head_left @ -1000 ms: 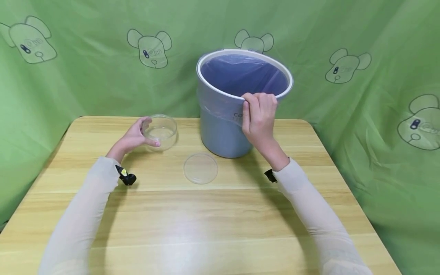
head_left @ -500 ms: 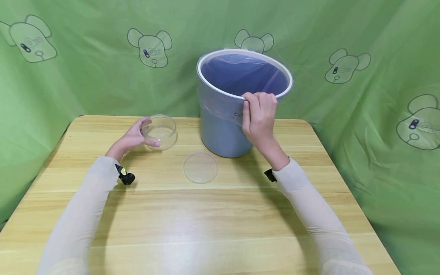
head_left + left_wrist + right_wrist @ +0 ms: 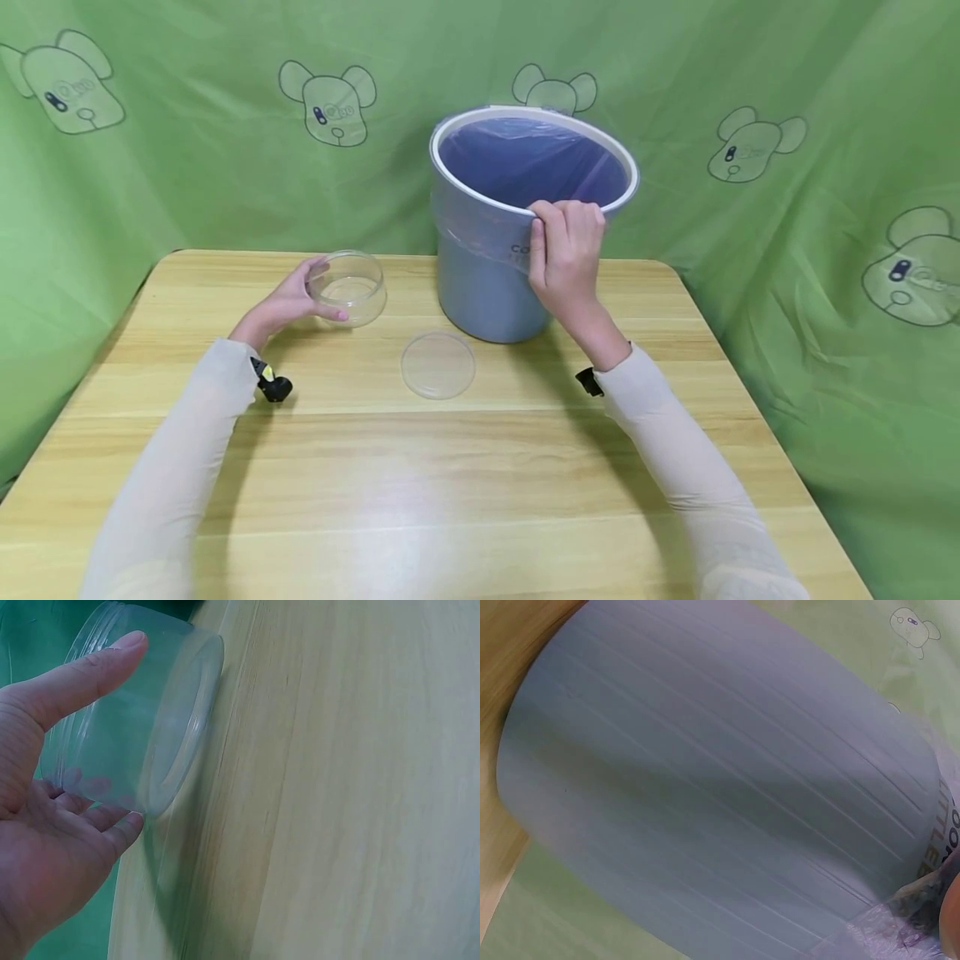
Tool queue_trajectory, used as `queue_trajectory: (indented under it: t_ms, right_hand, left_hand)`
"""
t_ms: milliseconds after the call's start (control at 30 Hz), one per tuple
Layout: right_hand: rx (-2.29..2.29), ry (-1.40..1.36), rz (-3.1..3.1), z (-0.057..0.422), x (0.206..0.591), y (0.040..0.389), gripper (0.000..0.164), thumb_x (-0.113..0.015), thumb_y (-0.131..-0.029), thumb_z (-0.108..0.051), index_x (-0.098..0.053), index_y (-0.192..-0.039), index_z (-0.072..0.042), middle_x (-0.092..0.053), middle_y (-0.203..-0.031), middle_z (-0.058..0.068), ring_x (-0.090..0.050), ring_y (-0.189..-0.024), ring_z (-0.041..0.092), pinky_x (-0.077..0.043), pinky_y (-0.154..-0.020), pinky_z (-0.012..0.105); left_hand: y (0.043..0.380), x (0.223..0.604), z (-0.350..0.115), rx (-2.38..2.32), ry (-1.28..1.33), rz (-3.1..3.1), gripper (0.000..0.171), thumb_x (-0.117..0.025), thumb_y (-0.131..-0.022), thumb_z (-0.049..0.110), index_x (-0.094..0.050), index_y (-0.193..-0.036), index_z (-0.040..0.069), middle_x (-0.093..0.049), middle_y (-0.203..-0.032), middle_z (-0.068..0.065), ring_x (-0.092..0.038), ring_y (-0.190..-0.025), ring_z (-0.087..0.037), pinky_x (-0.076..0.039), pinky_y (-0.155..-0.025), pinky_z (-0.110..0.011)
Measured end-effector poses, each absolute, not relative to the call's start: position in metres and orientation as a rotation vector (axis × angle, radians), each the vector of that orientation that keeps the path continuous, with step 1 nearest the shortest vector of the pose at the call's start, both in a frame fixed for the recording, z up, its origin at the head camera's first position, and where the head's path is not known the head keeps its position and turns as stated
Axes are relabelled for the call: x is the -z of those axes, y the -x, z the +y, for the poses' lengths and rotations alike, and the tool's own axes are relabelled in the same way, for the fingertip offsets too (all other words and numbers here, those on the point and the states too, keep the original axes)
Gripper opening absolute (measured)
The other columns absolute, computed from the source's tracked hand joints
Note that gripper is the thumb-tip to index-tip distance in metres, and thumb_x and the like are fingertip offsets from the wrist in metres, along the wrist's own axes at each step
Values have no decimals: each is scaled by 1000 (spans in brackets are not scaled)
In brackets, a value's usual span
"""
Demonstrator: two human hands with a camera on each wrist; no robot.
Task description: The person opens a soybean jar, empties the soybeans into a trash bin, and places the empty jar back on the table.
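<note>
On the left of the table, my left hand (image 3: 288, 298) holds a clear round plastic jar (image 3: 363, 310) by its side, the thumb on the near side and the fingers round the far side. In the left wrist view the see-through jar (image 3: 142, 742) has a threaded, lidless mouth. My right hand (image 3: 570, 254) grips the near rim of a grey-blue trash bin (image 3: 487, 292), fingers hooked over the edge. The bin has a white rim ring and a clear plastic liner. In the right wrist view, the ribbed bin wall (image 3: 720, 780) fills most of the picture.
A thin clear disc (image 3: 438, 367), like a lid, lies flat on the wooden table (image 3: 420, 483) between the jar and the bin. Green cloth (image 3: 225, 183) with printed bear heads hangs behind and beside the table. Each wrist carries a small black camera.
The jar's upper rim has shifted very slightly left. Both hands keep their grips, and the bin and the disc stay put.
</note>
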State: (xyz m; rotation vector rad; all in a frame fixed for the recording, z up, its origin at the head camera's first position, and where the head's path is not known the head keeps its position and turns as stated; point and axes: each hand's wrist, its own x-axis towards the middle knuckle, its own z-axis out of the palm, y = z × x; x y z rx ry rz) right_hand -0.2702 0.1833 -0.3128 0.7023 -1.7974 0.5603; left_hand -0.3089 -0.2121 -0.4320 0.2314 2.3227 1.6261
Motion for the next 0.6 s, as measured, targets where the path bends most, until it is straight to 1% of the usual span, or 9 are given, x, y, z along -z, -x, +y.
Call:
queue_trajectory:
  t_ms: [67,167,267,333,467,600]
  right_hand:
    - [-560,-704,-1799,183,313,271,20,-49,-101,-10,-64,-104,3,-54,-88,19,-47,-84,39,-37,-83,54]
    - [-560,-704,-1799,184,313,272,20,-49,-102,-11,-64,-105,3,-54,-88,19,-46,-84,39,-37,-83,54]
    - [-561,-705,-1795,185,313,273,20,-49,-101,-11,-64,-105,3,-54,-88,20,-47,-84,39,-37,-83,54]
    - [-565,-707,-1792,185,313,273,21,-50,-101,-11,-64,-105,3,-54,-88,20,-47,-84,40,-37,-83,54]
    - [-590,-711,-1793,187,310,274,22,-50,-101,-11,-66,-105,3,-57,-89,20,-48,-84,39,-38,-83,53]
    - [-632,-719,-1806,188,305,272,25,-51,-101,-15,-68,-106,3,-60,-91,20,-51,-85,39,-39,-84,53]
  left_hand:
    - [310,433,-213,-1608,-232,2338,123,-85,-75,-1,-1,-164,8,-7,-171,-18,-13,-157,-42,-14,-129,-56]
    - [311,433,-213,-1571,-212,2364,125,-86,-76,4,3,-164,8,-5,-172,-17,-11,-157,-42,-11,-130,-56]
    - [311,430,-213,-1536,-185,2405,127,-87,-80,15,8,-163,10,0,-172,-16,-6,-158,-40,-7,-130,-56]
    - [310,425,-212,-1506,-176,2448,128,-86,-81,25,11,-163,13,2,-172,-14,-4,-158,-40,-7,-130,-57]
    - [307,408,-208,-1451,-195,2580,127,-84,-81,46,8,-164,18,2,-173,-11,-7,-158,-42,-11,-127,-64]
    - [303,389,-198,-1418,-259,2705,120,-78,-82,58,1,-165,21,-2,-173,-5,-8,-158,-38,-12,-126,-66]
